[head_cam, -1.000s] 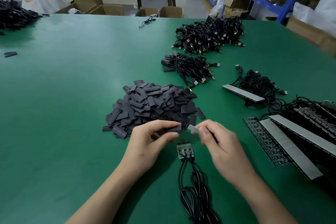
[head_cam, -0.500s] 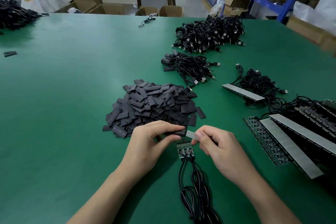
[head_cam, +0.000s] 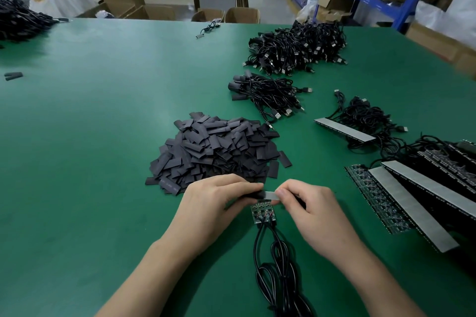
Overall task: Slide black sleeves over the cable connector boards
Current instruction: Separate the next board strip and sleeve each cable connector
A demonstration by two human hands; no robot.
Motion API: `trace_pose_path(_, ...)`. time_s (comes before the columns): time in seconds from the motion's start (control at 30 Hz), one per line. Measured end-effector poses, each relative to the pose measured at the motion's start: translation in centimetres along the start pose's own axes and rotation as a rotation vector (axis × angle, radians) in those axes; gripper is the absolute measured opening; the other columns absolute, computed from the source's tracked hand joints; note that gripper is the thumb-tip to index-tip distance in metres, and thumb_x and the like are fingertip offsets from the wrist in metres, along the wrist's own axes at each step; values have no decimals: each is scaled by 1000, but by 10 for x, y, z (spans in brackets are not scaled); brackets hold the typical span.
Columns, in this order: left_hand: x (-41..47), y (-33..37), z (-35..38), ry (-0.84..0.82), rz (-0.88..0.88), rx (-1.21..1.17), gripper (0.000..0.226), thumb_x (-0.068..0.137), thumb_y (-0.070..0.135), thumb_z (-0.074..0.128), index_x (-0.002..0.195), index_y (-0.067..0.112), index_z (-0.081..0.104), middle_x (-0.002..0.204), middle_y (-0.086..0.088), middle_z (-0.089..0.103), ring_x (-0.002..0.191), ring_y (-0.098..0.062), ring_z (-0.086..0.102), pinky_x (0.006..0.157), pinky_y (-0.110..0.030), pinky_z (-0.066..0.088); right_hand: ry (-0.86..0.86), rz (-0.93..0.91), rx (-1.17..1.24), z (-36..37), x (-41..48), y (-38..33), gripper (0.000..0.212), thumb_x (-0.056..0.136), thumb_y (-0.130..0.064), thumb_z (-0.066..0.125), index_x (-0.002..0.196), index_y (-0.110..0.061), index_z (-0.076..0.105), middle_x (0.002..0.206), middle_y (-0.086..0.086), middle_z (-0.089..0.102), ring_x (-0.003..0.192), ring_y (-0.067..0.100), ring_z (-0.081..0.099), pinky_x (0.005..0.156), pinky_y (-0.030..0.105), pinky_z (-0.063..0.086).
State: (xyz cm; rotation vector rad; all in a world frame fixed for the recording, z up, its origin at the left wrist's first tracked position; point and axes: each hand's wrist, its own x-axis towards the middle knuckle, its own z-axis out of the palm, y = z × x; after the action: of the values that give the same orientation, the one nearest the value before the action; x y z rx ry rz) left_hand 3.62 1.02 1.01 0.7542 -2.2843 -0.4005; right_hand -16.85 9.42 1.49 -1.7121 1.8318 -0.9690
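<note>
My left hand (head_cam: 213,203) pinches a black sleeve (head_cam: 255,194) between thumb and fingers, low in the middle of the green table (head_cam: 90,136). My right hand (head_cam: 311,211) pinches a connector board with a grey face (head_cam: 270,195), whose left end meets the sleeve's mouth. Just below the two hands lies a small green connector board (head_cam: 263,213) with black cables (head_cam: 278,273) running toward me. Behind my hands sits a heap of loose black sleeves (head_cam: 219,152).
Strips of joined boards with grey backing (head_cam: 412,203) lie at the right. Another grey strip with cables (head_cam: 345,130) is further back. Two piles of black USB cables (head_cam: 296,46) (head_cam: 265,92) sit beyond the sleeves. More cables (head_cam: 18,20) at far left; boxes and shelves behind.
My hands have come together: the board in my right hand moved left until its end met the sleeve held in my left hand.
</note>
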Motion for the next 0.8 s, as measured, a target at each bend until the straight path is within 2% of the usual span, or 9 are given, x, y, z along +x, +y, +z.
trace_pose_path(0.23,0,1,0,-64,-21,-49,25,90,33,77,114,27,78,102,16,75,91,-4,70,78,-31,59,-41,-9,-3,2,-1,1,27,102,-40,53,80,-31,68,54,-3,45,45,7,35,47,25,27)
trace_pose_path(0.33,0,4,4,-92,-6,-100,25,91,31,77,115,27,77,103,16,74,92,-3,70,80,-30,58,-63,-27,-44,4,-1,0,24,102,-38,54,81,-33,64,57,-10,51,48,8,41,48,23,29)
trace_pose_path(0.4,-1,4,5,-76,-57,-173,26,90,31,78,116,26,78,103,17,73,93,0,69,83,-24,56,-25,-53,-76,3,0,-1,22,103,-36,55,84,-31,64,61,-15,54,57,6,49,54,23,34)
trace_pose_path(0.47,-1,3,5,-38,-172,-275,26,89,34,78,114,28,78,99,19,74,89,-3,70,80,-19,54,59,-116,-127,1,0,-3,21,105,-36,55,91,-29,69,71,-21,59,73,3,56,67,26,42)
trace_pose_path(0.57,0,2,6,-37,-337,-459,15,93,30,74,107,28,79,86,15,76,78,-8,73,74,-18,53,163,-238,-167,-2,0,-8,20,102,-32,57,102,-25,75,78,-35,52,83,-1,55,78,26,46)
trace_pose_path(0.7,0,1,7,-50,-392,-539,15,91,21,77,105,27,80,94,9,78,88,-12,74,83,-30,58,177,-302,-191,-3,0,-6,21,96,-32,63,113,-27,75,90,-28,55,87,-3,51,81,29,46)
trace_pose_path(0.8,1,0,6,-66,-317,-414,24,84,25,82,108,24,81,98,12,75,94,-10,71,85,-26,55,169,-289,-209,-6,1,-5,30,94,-44,62,121,-32,70,92,-24,55,93,-6,50,86,22,42)
